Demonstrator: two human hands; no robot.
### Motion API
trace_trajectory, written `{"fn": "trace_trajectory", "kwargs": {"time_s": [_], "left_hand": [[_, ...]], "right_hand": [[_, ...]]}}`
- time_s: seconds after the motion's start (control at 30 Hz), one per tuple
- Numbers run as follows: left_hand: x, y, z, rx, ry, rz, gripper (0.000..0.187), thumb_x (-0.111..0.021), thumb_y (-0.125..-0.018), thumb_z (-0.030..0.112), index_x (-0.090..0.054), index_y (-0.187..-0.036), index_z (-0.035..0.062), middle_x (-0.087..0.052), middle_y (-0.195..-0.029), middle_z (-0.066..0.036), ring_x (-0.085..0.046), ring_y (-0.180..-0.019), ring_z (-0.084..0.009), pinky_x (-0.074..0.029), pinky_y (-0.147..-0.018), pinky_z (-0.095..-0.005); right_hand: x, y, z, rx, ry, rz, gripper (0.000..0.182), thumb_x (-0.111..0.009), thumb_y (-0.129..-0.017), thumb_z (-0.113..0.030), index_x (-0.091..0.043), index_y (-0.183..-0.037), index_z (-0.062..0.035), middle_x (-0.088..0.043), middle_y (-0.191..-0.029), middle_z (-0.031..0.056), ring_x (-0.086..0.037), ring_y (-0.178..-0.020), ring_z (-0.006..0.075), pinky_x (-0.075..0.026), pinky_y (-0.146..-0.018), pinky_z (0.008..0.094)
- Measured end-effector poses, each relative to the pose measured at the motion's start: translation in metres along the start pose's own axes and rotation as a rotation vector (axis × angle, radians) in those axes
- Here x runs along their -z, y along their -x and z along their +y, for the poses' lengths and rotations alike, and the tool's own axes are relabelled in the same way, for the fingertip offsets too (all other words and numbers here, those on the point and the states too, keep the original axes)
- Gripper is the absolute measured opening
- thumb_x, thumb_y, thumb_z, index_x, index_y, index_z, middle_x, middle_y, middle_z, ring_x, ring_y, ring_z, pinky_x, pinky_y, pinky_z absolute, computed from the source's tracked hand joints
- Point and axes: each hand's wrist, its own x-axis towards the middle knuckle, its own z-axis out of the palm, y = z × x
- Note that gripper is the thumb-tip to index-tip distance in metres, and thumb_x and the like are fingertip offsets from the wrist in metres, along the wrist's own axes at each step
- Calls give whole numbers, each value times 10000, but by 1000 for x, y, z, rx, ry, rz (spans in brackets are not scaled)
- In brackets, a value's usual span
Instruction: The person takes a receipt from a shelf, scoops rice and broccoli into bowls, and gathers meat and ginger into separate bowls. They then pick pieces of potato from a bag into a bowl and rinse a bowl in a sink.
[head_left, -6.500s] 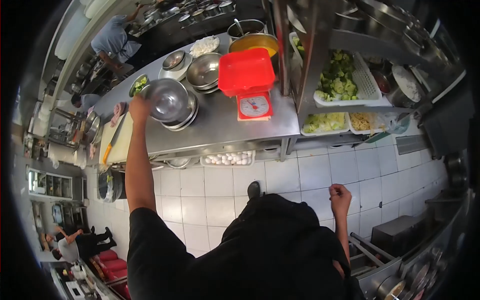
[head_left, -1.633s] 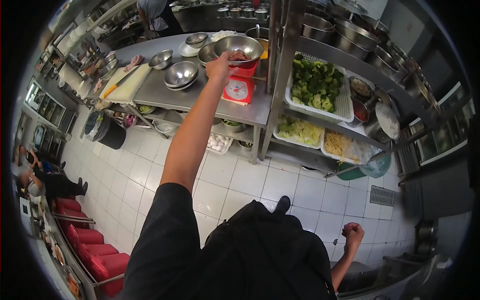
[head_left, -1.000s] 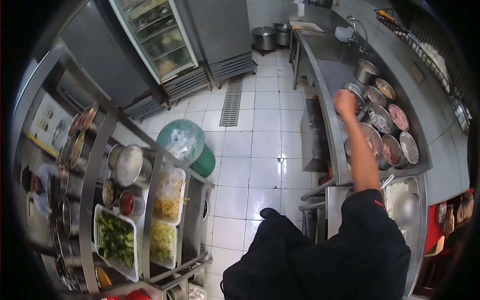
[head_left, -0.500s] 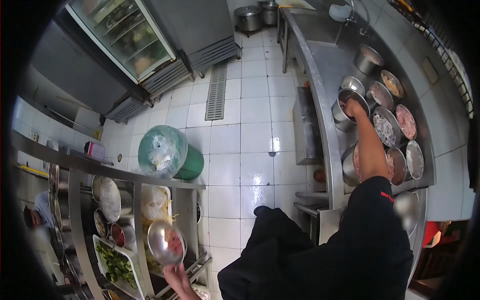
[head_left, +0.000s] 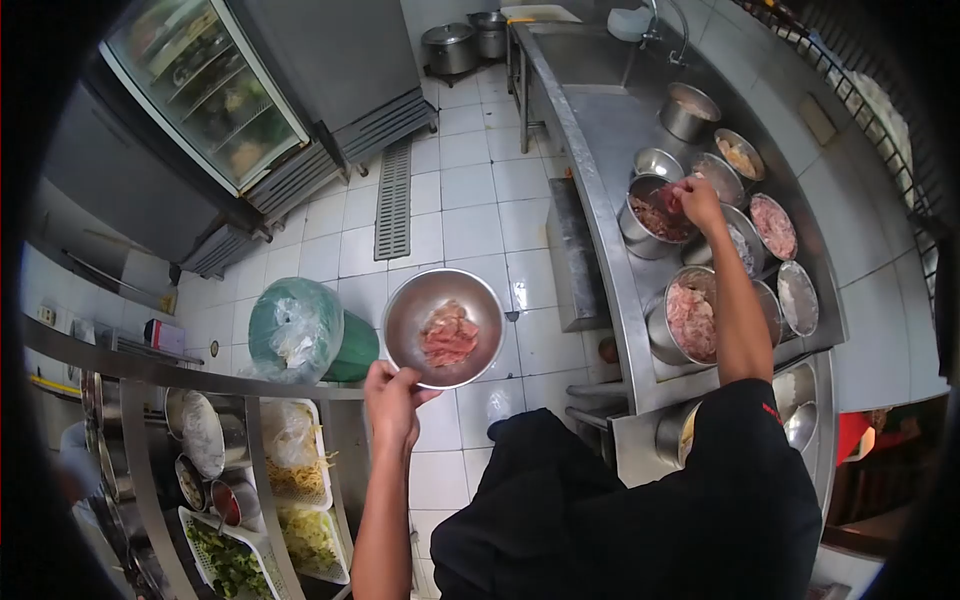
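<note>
In the head view, the left hand (head_left: 392, 395) grips the rim of a steel bowl (head_left: 446, 328) over the tiled floor, already holding some raw meat (head_left: 449, 337). The right hand (head_left: 696, 197) pinches more meat from a pot (head_left: 651, 216) on the counter (head_left: 610, 120); that piece is not yet in the bowl. Half a second earlier the bowl sat lower, by the shelves (head_left: 255, 480).

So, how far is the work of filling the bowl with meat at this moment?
Partly done. The steel bowl, held by the left hand, already carries some pink raw meat. In hand: the right hand pinches darker meat over a pot on the counter. Left: that pinch has not reached the bowl.
</note>
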Motion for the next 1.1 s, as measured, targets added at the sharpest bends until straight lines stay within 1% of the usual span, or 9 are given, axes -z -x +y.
{"fn": "trace_trajectory", "kwargs": {"time_s": [0.17,0.3,0.43,0.57,0.63,0.77,0.9,1.0,1.1], "left_hand": [[-29,-11,-10,32,-26,-100,195,-542,-729,-56,-378,-735,49,-492,-747,-96,-555,-578,-172,-591,-488,-343],[-49,-14,-18,24,-84,-120,225,-577,-720,-35,-369,-731,49,-475,-744,-91,-566,-600,-180,-587,-472,-350],[-56,-24,-30,13,-55,-112,251,-599,-731,-12,-356,-729,51,-467,-743,-87,-587,-639,-190,-582,-466,-344],[-52,-18,-25,-26,-47,-60,281,-618,-732,-25,-354,-733,69,-481,-747,-85,-586,-614,-193,-583,-487,-330],[-34,-13,-20,-34,-36,-21,257,-607,-746,-27,-363,-749,51,-513,-792,-117,-618,-638,-226,-583,-489,-329],[26,10,-15,-66,24,127,208,-581,-756,-33,-382,-772,27,-532,-791,-141,-623,-628,-229,-573,-469,-325],[100,58,-26,-125,170,349,213,-596,-740,-27,-396,-773,37,-521,-713,-102,-600,-559,-190,-551,-422,-324],[171,133,-50,-181,277,533,185,-587,-740,-32,-427,-810,28,-522,-788,-96,-606,-623,-197,-567,-475,-323],[227,248,-70,-176,394,759,186,-597,-743,-20,-465,-868,20,-535,-844,-93,-617,-724,-195,-576,-529,-313]], "right_hand": [[5,4,-1,-214,-268,-22,86,-553,-851,-33,-609,-914,-15,-662,-822,81,-656,-733,179,-513,-636,270],[10,26,-55,-131,-520,-98,126,-540,-826,12,-561,-951,10,-658,-895,120,-664,-770,195,-536,-714,283],[-11,93,-188,-127,-702,-431,94,-574,-831,15,-545,-920,16,-662,-877,154,-653,-742,194,-532,-705,293],[-98,152,-231,228,-502,-710,57,-583,-847,-18,-577,-828,35,-679,-895,135,-659,-753,193,-525,-717,295],[-140,170,-244,539,-303,-634,74,-584,-854,-27,-585,-814,36,-682,-872,100,-642,-742,166,-515,-708,295],[-178,210,-317,275,-587,-901,103,-571,-898,-77,-583,-869,21,-668,-832,96,-602,-765,101,-488,-692,250],[-238,256,-364,271,-758,-1163,160,-534,-938,-147,-538,-994,2,-640,-880,80,-606,-799,108,-497,-683,244],[-268,307,-399,-171,-1083,-1533,151,-480,-957,-185,-526,-1049,-75,-603,-1025,124,-624,-890,286,-530,-732,428],[-291,355,-420,-437,-1131,-1711,160,-512,-942,-206,-568,-1028,-83,-612,-1026,85,-586,-900,229,-477,-809,382]]}}
